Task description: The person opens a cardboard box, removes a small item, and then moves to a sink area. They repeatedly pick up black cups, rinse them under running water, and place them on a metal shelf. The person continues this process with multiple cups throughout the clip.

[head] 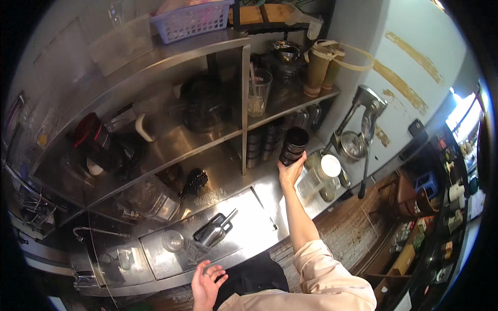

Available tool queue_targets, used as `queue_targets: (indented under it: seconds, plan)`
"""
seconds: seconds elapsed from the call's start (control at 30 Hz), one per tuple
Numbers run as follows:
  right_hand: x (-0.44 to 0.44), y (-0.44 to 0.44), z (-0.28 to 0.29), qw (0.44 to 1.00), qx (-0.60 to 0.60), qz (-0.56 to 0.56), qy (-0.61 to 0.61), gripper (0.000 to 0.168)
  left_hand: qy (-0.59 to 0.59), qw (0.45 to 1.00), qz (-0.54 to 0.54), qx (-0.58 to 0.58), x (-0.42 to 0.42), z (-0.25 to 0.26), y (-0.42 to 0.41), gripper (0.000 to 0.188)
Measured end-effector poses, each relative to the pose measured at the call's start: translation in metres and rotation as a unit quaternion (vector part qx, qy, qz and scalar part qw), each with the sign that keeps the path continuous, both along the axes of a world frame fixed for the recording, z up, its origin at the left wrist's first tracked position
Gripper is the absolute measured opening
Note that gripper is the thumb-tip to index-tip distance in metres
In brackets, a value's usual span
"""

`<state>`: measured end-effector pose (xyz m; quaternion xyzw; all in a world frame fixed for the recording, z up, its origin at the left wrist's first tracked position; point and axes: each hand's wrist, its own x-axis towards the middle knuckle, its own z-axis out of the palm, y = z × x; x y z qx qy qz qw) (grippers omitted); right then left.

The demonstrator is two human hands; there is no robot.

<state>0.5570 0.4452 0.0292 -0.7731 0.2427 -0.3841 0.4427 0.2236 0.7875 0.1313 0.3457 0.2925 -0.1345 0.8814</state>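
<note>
My right hand (291,169) is closed around a dark, ribbed stack of cups (294,145), its wide mouth facing up, at the front of the lower shelf. Similar dark stacks (255,147) stand just left of it. To the right of my wrist are a clear container (308,183) and a jar with a white lid (330,166). My left hand (206,285) hovers by the counter's front edge with its fingers apart and holds nothing. Beyond it, a metal scoop (217,233) rests in a small dark tray, beside a grey cloth (195,252) and a round clear lid or bowl (172,241).
A manual citrus press (353,144) with a long lever stands at the right end of the counter. Above runs a metal shelf edge (194,152) with an upright post (244,109). A thin faucet (102,233) is at the left. A lilac basket (194,23) sits on top.
</note>
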Motion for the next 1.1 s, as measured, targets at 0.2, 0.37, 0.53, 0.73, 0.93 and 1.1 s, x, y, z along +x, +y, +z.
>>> queue_targets:
  seconds: [0.2,0.37,0.53,0.73,0.93,1.1]
  plan:
    - [0.06,-0.035,-0.003,0.997,0.03,0.076,-0.001,0.109,0.062,0.994,0.08,-0.039,0.004,0.009,-0.046,0.04]
    - [0.073,-0.05,-0.008,0.996,-0.015,0.078,0.043,0.113,0.05,0.992,0.11,-0.04,0.01,0.0,-0.066,0.04]
    - [0.086,-0.061,-0.025,0.989,-0.039,0.144,0.008,0.115,0.049,0.992,0.12,0.001,0.026,0.001,-0.076,0.037]
    - [0.108,-0.063,-0.04,0.989,-0.029,0.146,-0.002,0.118,0.083,0.985,0.149,0.004,0.015,-0.003,-0.069,0.038]
    - [0.057,-0.043,-0.046,0.991,-0.065,0.11,-0.047,0.11,0.081,0.988,0.127,-0.018,-0.015,-0.013,-0.043,0.038]
    - [-0.115,0.073,-0.026,0.98,0.077,0.177,-0.051,0.077,0.084,0.981,0.169,-0.045,-0.085,-0.027,0.011,0.036]
